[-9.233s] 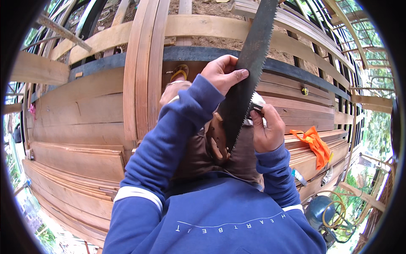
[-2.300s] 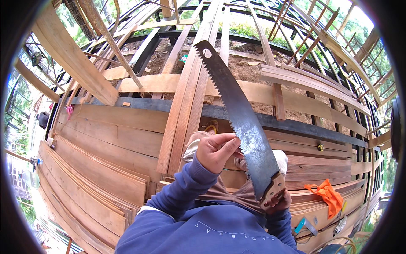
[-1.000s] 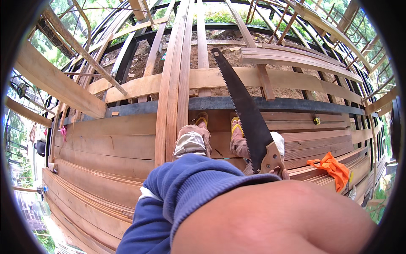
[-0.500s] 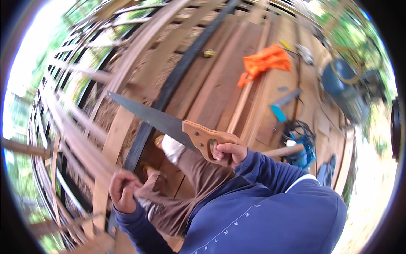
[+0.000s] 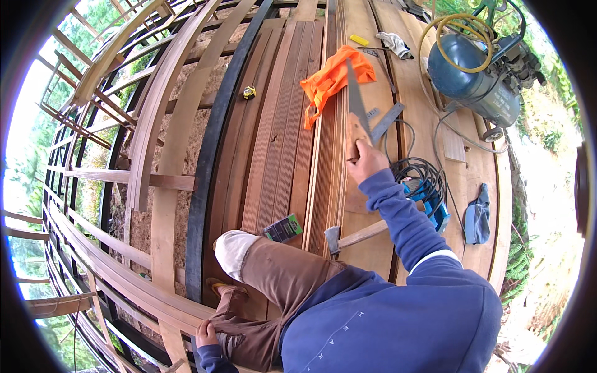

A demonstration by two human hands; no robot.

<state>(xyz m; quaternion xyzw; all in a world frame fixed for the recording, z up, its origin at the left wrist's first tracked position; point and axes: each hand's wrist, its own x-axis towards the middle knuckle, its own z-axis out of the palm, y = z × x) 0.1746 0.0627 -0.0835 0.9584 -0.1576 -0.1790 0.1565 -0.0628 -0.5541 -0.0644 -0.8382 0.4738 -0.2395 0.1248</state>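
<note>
My right hand (image 5: 368, 163) is closed round the wooden handle of a handsaw (image 5: 356, 130). The saw's grey blade points away from me, its tip over an orange vest-like cloth (image 5: 336, 74) on the boards. My left hand (image 5: 206, 334) lies low at the left against my brown trouser leg, beside a long timber board (image 5: 143, 295). Its fingers are loosely stretched and hold nothing that I can see. Nearest the saw handle lies a metal square (image 5: 388, 121).
A hammer-like tool with a wooden handle (image 5: 364, 235) lies by my right forearm, near coiled black cable (image 5: 423, 177). A blue air compressor (image 5: 476, 78) stands far right. A tape measure (image 5: 249, 92) and a dark packet (image 5: 283, 228) rest on the boards. Open framing gaps lie left.
The handsaw has swung from pointing left across my lap to pointing away on the right. My left hand has dropped to my trouser leg, and the view has shifted.
</note>
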